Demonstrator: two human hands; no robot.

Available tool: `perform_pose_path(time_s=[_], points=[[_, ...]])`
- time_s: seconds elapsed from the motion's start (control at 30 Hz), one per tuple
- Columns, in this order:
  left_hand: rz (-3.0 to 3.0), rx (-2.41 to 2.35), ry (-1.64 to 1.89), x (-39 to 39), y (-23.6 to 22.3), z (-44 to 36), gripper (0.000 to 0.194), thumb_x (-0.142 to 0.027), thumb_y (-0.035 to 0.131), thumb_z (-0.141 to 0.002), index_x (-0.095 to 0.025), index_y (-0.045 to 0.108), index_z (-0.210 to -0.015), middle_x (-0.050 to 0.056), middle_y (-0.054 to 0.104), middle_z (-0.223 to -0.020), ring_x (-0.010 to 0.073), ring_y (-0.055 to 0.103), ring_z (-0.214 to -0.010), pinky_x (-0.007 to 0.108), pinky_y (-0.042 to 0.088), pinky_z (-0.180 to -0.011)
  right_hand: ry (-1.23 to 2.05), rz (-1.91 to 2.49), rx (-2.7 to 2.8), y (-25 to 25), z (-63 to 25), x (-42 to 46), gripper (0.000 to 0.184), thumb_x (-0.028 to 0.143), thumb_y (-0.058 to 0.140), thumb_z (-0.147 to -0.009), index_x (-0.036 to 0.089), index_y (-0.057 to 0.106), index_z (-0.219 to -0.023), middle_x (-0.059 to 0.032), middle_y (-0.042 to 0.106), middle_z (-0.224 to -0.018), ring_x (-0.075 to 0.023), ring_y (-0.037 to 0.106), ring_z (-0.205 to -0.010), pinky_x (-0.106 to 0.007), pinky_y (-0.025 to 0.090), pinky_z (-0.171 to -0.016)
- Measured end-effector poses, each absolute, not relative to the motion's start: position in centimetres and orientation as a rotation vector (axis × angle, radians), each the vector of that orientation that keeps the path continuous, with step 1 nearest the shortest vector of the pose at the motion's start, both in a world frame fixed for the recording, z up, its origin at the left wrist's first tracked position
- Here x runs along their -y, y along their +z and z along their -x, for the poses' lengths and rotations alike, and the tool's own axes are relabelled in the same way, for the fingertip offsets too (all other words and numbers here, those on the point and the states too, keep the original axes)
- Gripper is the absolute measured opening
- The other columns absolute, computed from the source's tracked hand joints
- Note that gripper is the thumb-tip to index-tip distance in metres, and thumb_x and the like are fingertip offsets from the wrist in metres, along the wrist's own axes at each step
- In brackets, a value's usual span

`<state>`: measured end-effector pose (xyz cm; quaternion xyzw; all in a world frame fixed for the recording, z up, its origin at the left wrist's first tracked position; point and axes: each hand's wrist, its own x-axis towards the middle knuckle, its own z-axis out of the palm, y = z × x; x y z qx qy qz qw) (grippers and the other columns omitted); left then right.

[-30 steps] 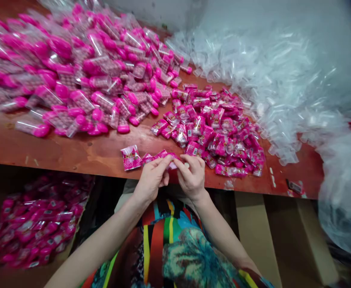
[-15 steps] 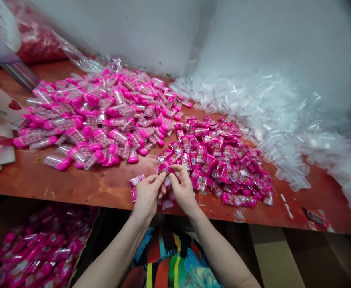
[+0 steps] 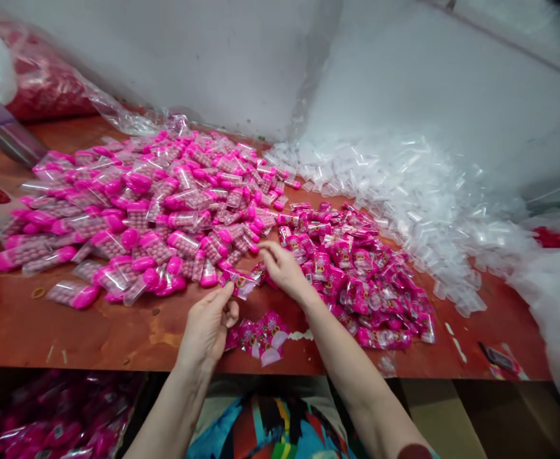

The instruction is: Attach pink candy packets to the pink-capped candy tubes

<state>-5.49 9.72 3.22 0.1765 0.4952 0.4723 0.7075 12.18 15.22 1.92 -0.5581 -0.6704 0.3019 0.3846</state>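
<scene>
— Hands first: what are they doing?

— Left hand (image 3: 208, 325) hovers over the front of the red-brown table (image 3: 93, 331), thumb and forefinger pinched together on the end of a strip of pink sachets (image 3: 242, 280). The other fingers are curled in loosely.

— And the strip itself?

— It runs from that pinch up and to the right, toward the right hand (image 3: 282, 268). That one sits at the near edge of the sachet pile (image 3: 356, 274), fingers bent and close together around the strip's far end; whether they truly clamp it I cannot tell, since the back of the hand covers the tips.

— Anything else by the hands?

— A few loose sachets (image 3: 261, 335) lie just below and between the two wrists, near the table's front edge.

— What about the rest of the table?

— On the left, a broad heap of clear tubes with pink caps (image 3: 155, 204), filled with small pink balls. Behind and to the right, a drift of empty clear tubes (image 3: 418, 191) against the white wall. One rubber band (image 3: 37, 292) lies near the left front. Below the table edge at left, more pink packets (image 3: 45, 421), blurred.
</scene>
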Motion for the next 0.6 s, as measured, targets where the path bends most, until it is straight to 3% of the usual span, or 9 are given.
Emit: perform_pose_path(time_s=[0.1,0.23,0.33,0.47,0.53,0.6], points=[[-0.345,-1.100,1.082,-10.0,3.4,5.6,0.037,-0.033,0.088,-0.056,-0.014,0.058,-0.064,-0.002,0.052,-0.044,0.0062,0.041,-0.040,0.016,0.025,-0.036,0.333,1.691,1.739,1.5,-13.6,-20.5,0.037,0.014,0.035,-0.094,0.012,0.060,-0.121,-0.0150,0.063,-0.122,-0.0234,0.055,-0.114,-0.038,0.041,-0.102],[-0.276,-1.072,1.106,-10.0,3.4,5.4,0.037,-0.032,0.089,-0.055,-0.013,0.059,-0.066,-0.002,0.052,-0.044,0.0062,0.042,-0.040,0.016,0.025,-0.035,0.162,1.970,1.993,0.8,-13.6,-24.5,0.053,0.008,0.045,-0.084,0.017,0.053,-0.136,-0.0136,0.054,-0.140,-0.0332,0.046,-0.124,-0.051,0.039,-0.101],[-0.219,-1.043,1.145,-10.0,3.4,5.5,0.036,-0.028,0.090,-0.056,-0.013,0.059,-0.066,-0.003,0.052,-0.046,0.0060,0.043,-0.040,0.016,0.027,-0.035,0.134,2.003,1.999,1.1,-13.2,-24.4,0.047,0.011,0.045,-0.086,0.019,0.057,-0.131,-0.0133,0.059,-0.134,-0.0351,0.046,-0.123,-0.057,0.037,-0.101],[-0.121,-0.997,1.172,-10.0,3.3,5.6,0.032,-0.023,0.086,-0.063,-0.013,0.056,-0.063,-0.003,0.052,-0.048,0.0058,0.045,-0.039,0.016,0.028,-0.034,0.415,1.711,1.761,2.4,-12.8,-20.1,0.034,0.024,0.045,-0.093,0.017,0.055,-0.125,-0.0122,0.066,-0.114,-0.0272,0.059,-0.104,-0.048,0.045,-0.095],[-0.052,-0.963,1.194,-10.1,3.1,5.5,0.027,-0.019,0.084,-0.067,-0.014,0.057,-0.067,-0.004,0.054,-0.051,0.0057,0.048,-0.041,0.015,0.029,-0.034,0.743,1.449,1.562,2.9,-12.3,-16.5,0.034,0.034,0.047,-0.095,0.019,0.051,-0.126,-0.0064,0.067,-0.099,-0.0198,0.061,-0.083,-0.037,0.052,-0.079],[-0.001,-0.941,1.185,-10.0,2.9,5.2,0.024,-0.017,0.080,-0.072,-0.014,0.057,-0.069,-0.004,0.055,-0.054,0.0053,0.049,-0.041,0.015,0.031,-0.034,1.103,1.268,1.364,3.1,-11.6,-12.5,0.035,0.040,0.050,-0.095,0.023,0.049,-0.126,-0.0006,0.062,-0.083,-0.0145,0.057,-0.064,-0.030,0.051,-0.061]])
